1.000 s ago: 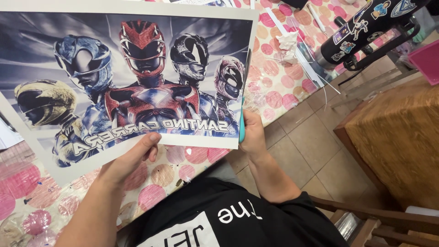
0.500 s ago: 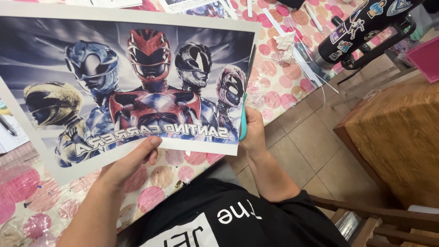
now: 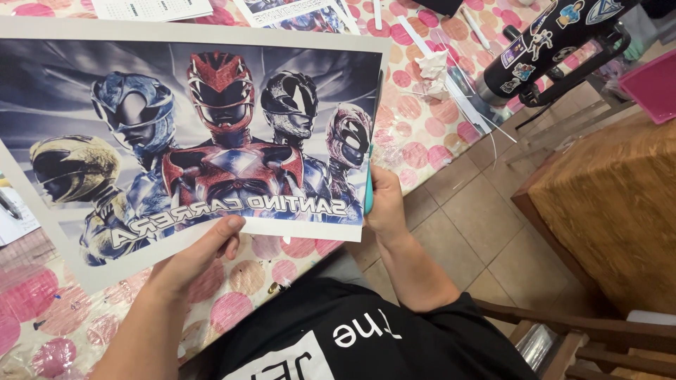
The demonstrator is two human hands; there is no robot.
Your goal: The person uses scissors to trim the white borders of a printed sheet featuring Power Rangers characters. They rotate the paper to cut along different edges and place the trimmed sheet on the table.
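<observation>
Poster print [image 3: 190,134], centre-left: light, floppy, crease-prone | left hand [image 3: 193,257] pinched lower edge | right hand [image 3: 384,204] clamped right edge alongside teal tool [image 3: 368,190].

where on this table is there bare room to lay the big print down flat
The barest patch is the pink-dotted tablecloth along the near edge, under the left hand and the poster. A smaller strip lies right of the poster, near the right hand. The far edge is crowded: printed sheets, paper strips and a stickered black bottle.
</observation>
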